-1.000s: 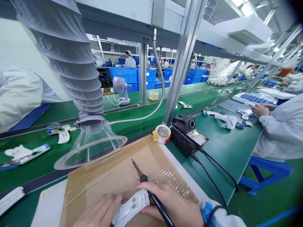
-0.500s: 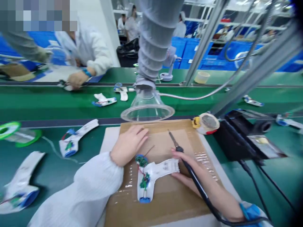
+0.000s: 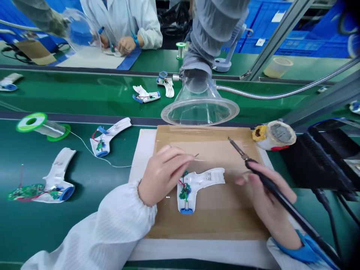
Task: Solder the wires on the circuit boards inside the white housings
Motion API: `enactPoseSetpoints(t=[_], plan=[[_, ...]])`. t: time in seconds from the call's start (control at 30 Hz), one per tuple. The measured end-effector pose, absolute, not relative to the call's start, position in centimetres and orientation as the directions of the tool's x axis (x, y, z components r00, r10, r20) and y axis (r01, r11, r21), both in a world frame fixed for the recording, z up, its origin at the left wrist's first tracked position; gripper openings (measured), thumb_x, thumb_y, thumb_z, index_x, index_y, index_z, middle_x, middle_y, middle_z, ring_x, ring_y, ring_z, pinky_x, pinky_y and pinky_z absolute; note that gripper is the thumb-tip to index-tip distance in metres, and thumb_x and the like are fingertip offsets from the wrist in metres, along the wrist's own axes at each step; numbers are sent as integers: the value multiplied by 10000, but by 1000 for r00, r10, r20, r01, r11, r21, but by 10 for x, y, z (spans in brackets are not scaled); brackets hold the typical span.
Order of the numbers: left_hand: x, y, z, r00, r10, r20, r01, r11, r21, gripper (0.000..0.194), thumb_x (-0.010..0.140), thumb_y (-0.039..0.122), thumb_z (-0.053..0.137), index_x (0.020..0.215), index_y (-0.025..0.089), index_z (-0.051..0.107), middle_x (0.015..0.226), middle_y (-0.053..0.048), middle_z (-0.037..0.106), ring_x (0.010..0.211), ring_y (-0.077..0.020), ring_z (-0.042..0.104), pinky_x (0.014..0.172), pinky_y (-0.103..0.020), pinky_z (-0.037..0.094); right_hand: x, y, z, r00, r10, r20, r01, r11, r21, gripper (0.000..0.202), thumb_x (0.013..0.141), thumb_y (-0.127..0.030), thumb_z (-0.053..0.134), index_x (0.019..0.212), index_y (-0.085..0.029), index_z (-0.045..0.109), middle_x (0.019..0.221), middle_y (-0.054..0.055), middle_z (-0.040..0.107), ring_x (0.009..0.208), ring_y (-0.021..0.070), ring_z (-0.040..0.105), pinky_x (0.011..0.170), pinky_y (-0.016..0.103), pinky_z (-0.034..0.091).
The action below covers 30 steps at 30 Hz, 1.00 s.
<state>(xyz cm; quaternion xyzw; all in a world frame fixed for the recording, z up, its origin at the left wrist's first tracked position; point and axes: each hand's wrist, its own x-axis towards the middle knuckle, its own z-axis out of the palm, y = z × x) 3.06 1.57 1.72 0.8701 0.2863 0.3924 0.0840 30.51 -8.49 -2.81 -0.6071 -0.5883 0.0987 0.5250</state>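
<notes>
Our left hand pinches its fingertips together on a thin wire, whose dark end shows beyond them. Our right hand clasps the soldering iron, its tip pointing away from us. Between our hands, the white shell (blue-capped, with green boards inside) lies on the cardboard, just on our side of the left fingertips; whether they touch it, we cannot tell. Farther out, we see the clear funnel hood and, leftward, the wire spool.

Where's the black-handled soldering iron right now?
In the head view, the black-handled soldering iron is right of centre, held in the right hand, its metal tip above the brown cardboard sheet.
</notes>
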Motion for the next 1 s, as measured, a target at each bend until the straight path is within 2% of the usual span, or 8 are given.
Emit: enactPoseSetpoints(t=[0.1, 0.17, 0.27, 0.33, 0.43, 0.63, 0.8, 1.0], plan=[[39, -5, 7, 551, 563, 616, 448, -822, 351, 80, 1016, 161, 655, 1004, 187, 730, 937, -42, 746, 818, -159, 641, 759, -321, 518, 305, -86, -29, 516, 737, 436, 445, 204, -872, 209, 950, -367, 756, 1118, -244, 779, 811, -12, 739, 552, 123, 626, 575, 290, 537], [43, -12, -3, 582, 549, 600, 464, -830, 309, 107, 1009, 170, 658, 940, 200, 733, 1022, -62, 745, 961, -201, 656, 951, -418, 537, 303, -85, -29, 596, 706, 382, 327, 222, -919, 180, 940, -344, 772, 1099, -261, 785, 818, -22, 700, 559, 107, 587, 556, 278, 486], [47, -13, -13, 604, 555, 573, 482, -826, 292, 122, 991, 168, 666, 898, 200, 739, 1264, -119, 696, 1279, -291, 578, 1192, -598, 417, 298, -85, -29, 606, 674, 423, 269, 326, -906, 150, 973, -400, 725, 1025, -277, 794, 759, -36, 663, 489, 93, 513, 469, 266, 392], [47, -10, -17, 591, 572, 568, 473, -817, 331, 109, 978, 171, 678, 896, 201, 743, 1371, -130, 643, 1396, -330, 495, 1204, -625, 410, 296, -89, -28, 567, 668, 482, 324, 357, -876, 198, 997, -429, 681, 980, -266, 794, 729, -32, 679, 451, 101, 509, 419, 271, 362], [45, -5, -18, 577, 577, 578, 447, -815, 368, 100, 973, 195, 685, 895, 207, 747, 1420, -126, 611, 1445, -346, 455, 1190, -618, 435, 294, -98, -28, 476, 702, 530, 426, 344, -837, 157, 973, -372, 716, 942, -241, 798, 735, -15, 725, 450, 113, 549, 416, 278, 395], [45, -4, -21, 560, 598, 573, 456, -800, 390, 98, 978, 221, 689, 906, 219, 755, 1445, -121, 598, 1472, -341, 440, 1212, -623, 416, 296, -105, -31, 231, 723, 651, 621, 406, -671, 133, 974, -329, 705, 915, -249, 793, 752, -4, 774, 513, 133, 609, 522, 299, 495], [46, -4, -22, 567, 590, 576, 454, -806, 379, 97, 986, 234, 684, 917, 222, 751, 1453, -116, 593, 1467, -335, 446, 1203, -617, 434, 296, -105, -32, 184, 736, 652, 621, 427, -658, 74, 959, -258, 718, 972, -259, 791, 766, -17, 778, 538, 130, 628, 530, 292, 494], [47, -5, -21, 582, 588, 562, 469, -807, 359, 114, 999, 245, 665, 923, 225, 748, 1456, -115, 595, 1464, -336, 456, 1183, -612, 467, 296, -105, -31, 162, 746, 646, 633, 424, -648, 77, 964, -264, 719, 998, -265, 788, 771, -8, 778, 530, 139, 618, 510, 309, 477]])
